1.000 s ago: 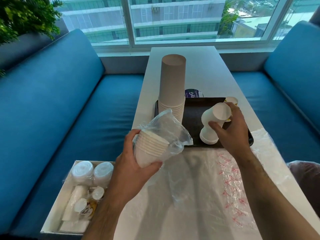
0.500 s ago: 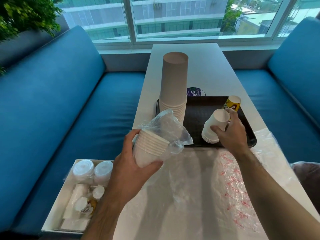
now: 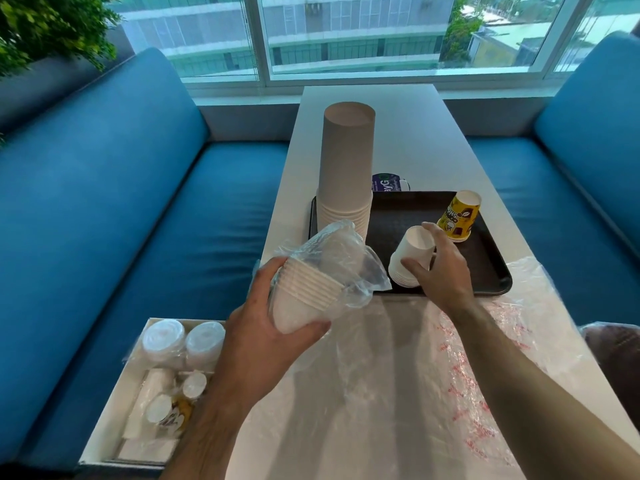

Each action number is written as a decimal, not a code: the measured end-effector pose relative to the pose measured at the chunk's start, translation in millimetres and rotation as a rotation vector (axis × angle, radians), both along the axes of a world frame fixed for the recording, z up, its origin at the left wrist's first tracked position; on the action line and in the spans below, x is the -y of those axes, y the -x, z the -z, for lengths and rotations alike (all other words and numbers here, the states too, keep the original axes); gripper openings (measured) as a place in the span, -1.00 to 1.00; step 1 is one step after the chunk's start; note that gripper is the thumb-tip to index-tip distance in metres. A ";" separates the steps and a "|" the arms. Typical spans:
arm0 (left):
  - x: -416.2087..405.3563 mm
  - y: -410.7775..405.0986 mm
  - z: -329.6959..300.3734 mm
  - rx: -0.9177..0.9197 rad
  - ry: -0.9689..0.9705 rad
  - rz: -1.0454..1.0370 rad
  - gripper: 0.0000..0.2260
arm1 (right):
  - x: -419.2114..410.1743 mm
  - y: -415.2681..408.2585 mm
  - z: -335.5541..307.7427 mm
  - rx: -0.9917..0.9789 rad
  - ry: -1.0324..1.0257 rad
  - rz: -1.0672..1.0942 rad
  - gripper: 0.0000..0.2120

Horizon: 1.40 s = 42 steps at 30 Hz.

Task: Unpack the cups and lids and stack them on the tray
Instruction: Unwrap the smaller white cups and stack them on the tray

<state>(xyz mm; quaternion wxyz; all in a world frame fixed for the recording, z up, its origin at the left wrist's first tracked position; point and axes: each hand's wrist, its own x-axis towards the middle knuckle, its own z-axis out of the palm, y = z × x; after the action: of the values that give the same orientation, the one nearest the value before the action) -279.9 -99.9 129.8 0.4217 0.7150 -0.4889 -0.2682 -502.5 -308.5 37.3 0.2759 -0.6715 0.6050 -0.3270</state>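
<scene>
My left hand (image 3: 266, 337) grips a stack of small white paper cups (image 3: 304, 299) still partly inside a clear plastic sleeve (image 3: 343, 258), held above the table's near left. My right hand (image 3: 440, 271) holds a short upside-down stack of small white cups (image 3: 410, 258) standing on the black tray (image 3: 485, 268), thumb on one side and fingers on the other. On the tray's left end rises a tall upside-down stack of large white cups (image 3: 346, 171). At the tray's back right stands a yellow printed cup stack (image 3: 459, 216), tilted.
Empty clear plastic wrapping (image 3: 467, 358) with red print lies over the near table. A white box (image 3: 104, 410) on the blue bench at left holds packed lids (image 3: 183, 341) and more cups. A purple label (image 3: 386, 183) lies behind the tray. Blue benches flank the white table (image 3: 374, 109).
My right hand has lowered the small white cup stack onto the tray and it now stands nearly upright. The yellow cup stack has come into view behind it. My left hand stayed put.
</scene>
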 end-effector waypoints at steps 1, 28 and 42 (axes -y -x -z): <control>0.3 0.3 0.4 0.008 0.001 0.002 -0.24 | -0.9 -2.3 -0.2 0.003 -0.009 -0.012 -0.26; 3.3 2.9 3.3 0.091 -0.079 0.062 -0.25 | -67.7 -49.3 -129.9 0.025 -0.266 -0.869 -0.86; -4.0 0.6 5.3 0.127 -0.089 0.060 -0.24 | -76.6 -46.8 -135.8 0.153 -0.255 -0.797 -0.64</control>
<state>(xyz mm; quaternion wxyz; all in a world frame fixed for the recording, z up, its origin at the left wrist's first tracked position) -280.5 -95.9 124.5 0.3493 0.7338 -0.5233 -0.2563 -455.7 -231.9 173.1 0.5058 -0.7872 0.3113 -0.1661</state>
